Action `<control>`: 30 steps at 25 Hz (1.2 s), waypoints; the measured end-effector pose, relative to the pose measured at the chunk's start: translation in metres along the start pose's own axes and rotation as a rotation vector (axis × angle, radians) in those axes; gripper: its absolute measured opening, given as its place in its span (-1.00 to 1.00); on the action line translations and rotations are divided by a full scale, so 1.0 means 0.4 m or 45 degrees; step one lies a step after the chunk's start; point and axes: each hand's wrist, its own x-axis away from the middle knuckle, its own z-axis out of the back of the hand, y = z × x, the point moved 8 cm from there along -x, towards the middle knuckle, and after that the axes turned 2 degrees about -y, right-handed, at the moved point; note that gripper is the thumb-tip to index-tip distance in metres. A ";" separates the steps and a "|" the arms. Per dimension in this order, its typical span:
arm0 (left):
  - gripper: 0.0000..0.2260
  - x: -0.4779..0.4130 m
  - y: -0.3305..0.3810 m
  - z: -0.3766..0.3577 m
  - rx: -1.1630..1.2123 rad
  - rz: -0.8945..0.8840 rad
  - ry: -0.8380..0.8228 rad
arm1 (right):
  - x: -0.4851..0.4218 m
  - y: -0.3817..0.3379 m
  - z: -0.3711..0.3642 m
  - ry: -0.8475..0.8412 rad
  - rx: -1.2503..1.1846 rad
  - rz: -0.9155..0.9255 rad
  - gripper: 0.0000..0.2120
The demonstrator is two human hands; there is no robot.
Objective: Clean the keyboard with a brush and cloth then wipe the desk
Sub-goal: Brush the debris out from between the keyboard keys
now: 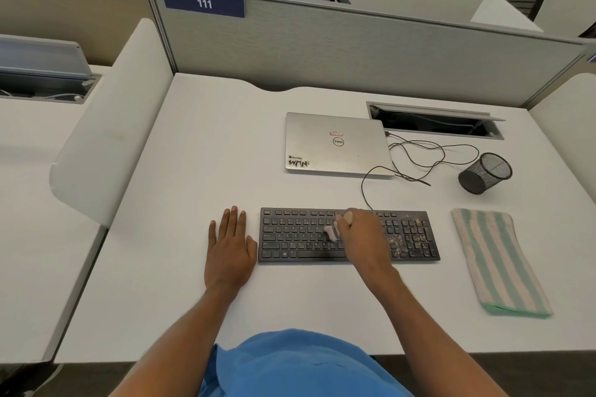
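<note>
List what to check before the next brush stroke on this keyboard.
1. Grip: right hand holds the brush, bristles on the middle keys: ok.
2. Keyboard steadied: left hand lies flat on the desk by its left end; contact cannot tell.
3. Crumbs cleared from the right-hand keys: not ok.
4. Cloth ready, folded right of the keyboard: ok.
5. Cable clear of the keys: ok.
6. Mesh cup upright: not ok, it lies on its side.
</note>
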 end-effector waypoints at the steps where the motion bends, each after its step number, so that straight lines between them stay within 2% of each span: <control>1: -0.39 0.000 0.000 -0.001 0.002 0.000 -0.002 | 0.006 -0.010 0.003 0.009 -0.010 -0.001 -0.61; 8: -0.39 0.000 0.001 -0.002 0.007 -0.004 0.001 | 0.017 0.016 -0.014 -0.105 0.161 -0.011 -0.69; 14: -0.39 0.000 -0.001 -0.001 0.005 0.003 -0.003 | 0.006 -0.007 0.014 0.041 0.001 0.031 -0.60; 17: -0.39 -0.001 -0.001 -0.003 0.000 0.000 -0.003 | 0.026 -0.011 -0.012 -0.020 -0.026 0.029 -0.56; 21: -0.39 0.000 -0.002 -0.003 -0.008 0.005 0.008 | 0.028 0.012 -0.014 -0.119 0.049 -0.015 -0.65; 24: -0.39 -0.001 0.001 -0.002 -0.016 -0.001 0.005 | 0.026 0.001 0.021 -0.034 0.021 0.072 -0.62; 27: -0.40 -0.001 0.000 -0.002 -0.016 0.001 0.010 | 0.038 -0.047 -0.006 -0.223 -0.064 0.233 -0.73; 30: -0.40 0.000 0.001 -0.002 -0.008 -0.002 0.012 | 0.034 -0.054 -0.039 -0.370 0.059 0.278 -0.89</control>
